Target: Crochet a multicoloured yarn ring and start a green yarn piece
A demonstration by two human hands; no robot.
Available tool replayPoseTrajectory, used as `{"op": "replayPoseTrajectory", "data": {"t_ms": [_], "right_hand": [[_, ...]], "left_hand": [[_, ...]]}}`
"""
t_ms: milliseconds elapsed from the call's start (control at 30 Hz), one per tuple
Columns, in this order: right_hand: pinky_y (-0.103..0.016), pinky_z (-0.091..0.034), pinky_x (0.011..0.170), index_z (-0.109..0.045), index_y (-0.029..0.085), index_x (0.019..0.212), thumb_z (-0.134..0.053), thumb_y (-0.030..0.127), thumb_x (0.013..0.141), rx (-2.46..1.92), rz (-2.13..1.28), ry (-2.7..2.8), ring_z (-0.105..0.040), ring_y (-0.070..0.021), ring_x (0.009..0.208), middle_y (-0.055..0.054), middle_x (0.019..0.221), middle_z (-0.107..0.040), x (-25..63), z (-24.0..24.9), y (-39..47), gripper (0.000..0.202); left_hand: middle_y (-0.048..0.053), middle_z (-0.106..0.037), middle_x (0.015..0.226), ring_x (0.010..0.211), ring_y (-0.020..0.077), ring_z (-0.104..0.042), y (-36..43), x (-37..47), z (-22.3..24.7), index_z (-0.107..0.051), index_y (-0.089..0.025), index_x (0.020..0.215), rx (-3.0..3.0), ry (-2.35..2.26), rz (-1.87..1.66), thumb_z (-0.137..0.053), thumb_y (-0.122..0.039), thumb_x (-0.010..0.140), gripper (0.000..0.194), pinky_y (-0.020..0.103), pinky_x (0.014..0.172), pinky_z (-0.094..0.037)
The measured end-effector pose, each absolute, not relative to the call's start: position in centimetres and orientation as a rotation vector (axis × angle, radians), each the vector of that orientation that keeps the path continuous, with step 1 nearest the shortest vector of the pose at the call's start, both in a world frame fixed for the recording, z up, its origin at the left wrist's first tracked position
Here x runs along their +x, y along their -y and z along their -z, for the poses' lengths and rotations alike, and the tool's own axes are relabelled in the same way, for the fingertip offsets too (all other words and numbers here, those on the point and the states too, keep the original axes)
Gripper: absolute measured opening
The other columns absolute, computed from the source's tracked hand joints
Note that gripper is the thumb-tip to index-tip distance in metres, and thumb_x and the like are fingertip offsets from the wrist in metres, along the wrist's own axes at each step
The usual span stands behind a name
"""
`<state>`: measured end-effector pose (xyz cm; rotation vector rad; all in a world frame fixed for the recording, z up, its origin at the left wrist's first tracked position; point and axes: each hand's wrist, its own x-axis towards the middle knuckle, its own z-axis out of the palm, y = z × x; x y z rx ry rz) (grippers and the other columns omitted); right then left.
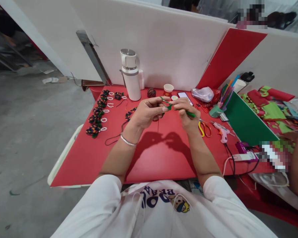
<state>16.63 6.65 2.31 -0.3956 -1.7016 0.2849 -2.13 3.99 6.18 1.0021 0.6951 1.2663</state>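
Observation:
Both hands are raised over the red tabletop (159,162), close together. Pinched in my left hand (150,112) is a small piece of green crochet (169,107), with green yarn running over the forefinger. My right hand (187,112) is closed round a crochet hook (190,114) with a green handle, its tip end at the green piece. Beyond the left hand lies a multicoloured knitted piece (130,114), partly covered by the hand, with a dark strand trailing from it. A ball of dark mixed yarn (151,93) rests behind the hands.
Several dark multicoloured pieces with bead loops (97,114) line the left side. A white thermos (132,79), paper cup (168,89) and phone (185,98) stand or lie at the back. Rightward are scissors (204,129), a pink glue gun (223,132), a pen cup (215,110) and a green divider (250,117).

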Motion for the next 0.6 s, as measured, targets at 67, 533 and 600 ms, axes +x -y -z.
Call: {"op": "replayPoseTrajectory", "data": {"t_ms": [67, 533, 600], "right_hand": [[-0.051, -0.062, 0.098, -0.078, 0.034, 0.103, -0.059, 0.056, 0.105, -0.384, -0.409, 1.683, -0.077, -0.0230, 0.100, -0.001, 0.106, -0.084, 17.1, -2.5, -6.9, 0.029], [-0.052, -0.058, 0.101, -0.081, 0.034, 0.099, -0.064, 0.054, 0.103, -0.343, -0.553, 1.745, -0.075, -0.0245, 0.101, -0.002, 0.105, -0.085, 18.5, -3.1, -7.1, 0.027], [-0.054, -0.057, 0.104, -0.081, 0.033, 0.096, -0.063, 0.055, 0.103, -0.360, -0.577, 1.786, -0.075, -0.0257, 0.101, -0.002, 0.103, -0.085, 19.0, -3.3, -7.1, 0.029]], "left_hand": [[0.000, -0.070, 0.070, 0.048, 0.0054, -0.049, -4.0, -2.6, -6.4, -0.086, -0.017, 0.095, 1.047, -0.706, -1.231, -0.100, -0.021, 0.055, 0.043, 0.021, 0.042, -0.027], [0.001, -0.067, 0.061, 0.046, 0.0063, -0.046, -3.8, -2.8, -6.6, -0.087, -0.017, 0.091, 1.115, -0.767, -1.235, -0.097, -0.024, 0.059, 0.034, 0.021, 0.039, -0.023], [-0.001, -0.063, 0.057, 0.045, 0.0056, -0.044, -3.7, -2.8, -6.8, -0.087, -0.016, 0.087, 1.128, -0.779, -1.228, -0.096, -0.022, 0.058, 0.032, 0.021, 0.040, -0.025]]}}
